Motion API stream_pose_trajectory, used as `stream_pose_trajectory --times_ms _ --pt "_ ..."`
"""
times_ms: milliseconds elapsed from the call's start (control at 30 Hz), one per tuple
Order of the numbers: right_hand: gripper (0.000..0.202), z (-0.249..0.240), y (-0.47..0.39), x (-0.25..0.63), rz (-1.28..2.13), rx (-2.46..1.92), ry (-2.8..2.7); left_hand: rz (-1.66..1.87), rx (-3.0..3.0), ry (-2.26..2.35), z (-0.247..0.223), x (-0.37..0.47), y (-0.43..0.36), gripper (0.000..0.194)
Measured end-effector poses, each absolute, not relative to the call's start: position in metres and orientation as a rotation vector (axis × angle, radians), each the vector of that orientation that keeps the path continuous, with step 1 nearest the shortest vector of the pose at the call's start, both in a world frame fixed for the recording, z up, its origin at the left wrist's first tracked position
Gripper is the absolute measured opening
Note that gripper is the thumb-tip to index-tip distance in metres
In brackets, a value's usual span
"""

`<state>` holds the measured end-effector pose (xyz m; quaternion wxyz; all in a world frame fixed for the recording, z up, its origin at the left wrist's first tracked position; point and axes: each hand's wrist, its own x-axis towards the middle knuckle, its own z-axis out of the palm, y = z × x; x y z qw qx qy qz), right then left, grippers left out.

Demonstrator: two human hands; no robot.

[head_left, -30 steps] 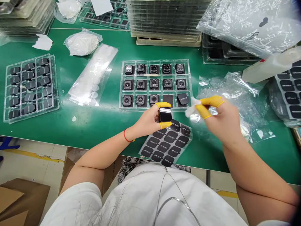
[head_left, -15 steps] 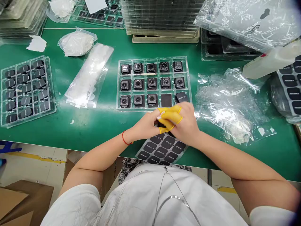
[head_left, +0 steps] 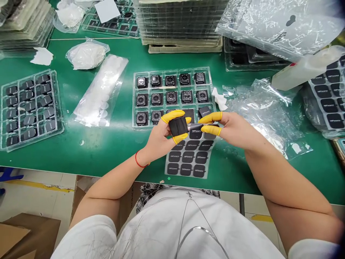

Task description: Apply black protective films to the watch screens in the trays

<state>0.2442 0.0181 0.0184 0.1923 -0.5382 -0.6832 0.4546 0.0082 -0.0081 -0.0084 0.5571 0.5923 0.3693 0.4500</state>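
Observation:
Yellow finger cots cover fingertips on both hands. My left hand (head_left: 164,135) grips a black watch (head_left: 178,126), its dark face turned up. Just right of it, my right hand (head_left: 229,127) pinches the upper part of a sticker sheet (head_left: 187,157) with rows of black rounded labels; the sheet's top edge is curled. Behind the hands lies a clear tray (head_left: 133,108) holding watches in its compartments. A black-labelled watch (head_left: 205,112) sits in its front right corner, and the compartment to the left of it shows a bare dark pad.
At the left is another tray (head_left: 60,118) of black-labelled pieces. A bag of round white stickers (head_left: 101,90) lies between the trays. Stacked trays (head_left: 180,25) stand at the back. Crumpled plastic (head_left: 264,111), a white bottle (head_left: 304,70) and more label sheets (head_left: 329,97) are at the right.
My hands have moved apart, showing the watch in my left hand. My right hand has shifted right and holds the sheet's top. A white scrap now shows beside the tray's right edge.

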Motion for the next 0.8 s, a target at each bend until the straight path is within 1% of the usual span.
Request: stream_pose_trajectory --times_ms 67,167,233,400,533,600,667,733,800 --pt "0.028 0.019 0.016 0.242 1.277 -1.508 -1.846 1.053 1.358 0.861 -0.009 0.008 -0.007 0.051" --pt "0.023 0.021 0.014 0.241 1.081 -1.503 -1.892 1.03 1.281 0.858 -0.008 0.007 -0.004 0.057" --pt "0.023 0.021 0.013 0.241 1.015 -1.498 -1.927 1.008 1.251 0.847 -0.007 0.007 -0.003 0.057" --pt "0.025 0.015 0.013 0.241 1.204 -1.467 -1.822 0.975 1.211 0.836 -0.004 0.007 -0.002 0.054" --pt "0.023 0.016 0.013 0.24 1.147 -1.522 -1.787 0.953 1.143 0.857 0.0 0.008 -0.001 0.055" --pt "0.03 0.018 0.015 0.24 1.274 -1.546 -1.746 0.956 1.175 0.839 0.0 0.007 -0.001 0.054" --pt "0.036 0.019 0.019 0.242 1.49 -1.548 -1.672 0.953 1.269 0.825 -0.001 0.006 -0.002 0.052" --pt "0.035 0.017 0.023 0.243 1.641 -1.542 -1.591 0.942 1.396 0.834 -0.004 0.005 -0.005 0.05" --pt "0.033 0.015 0.025 0.244 1.671 -1.542 -1.539 0.942 1.491 0.854 -0.006 0.005 -0.007 0.047"
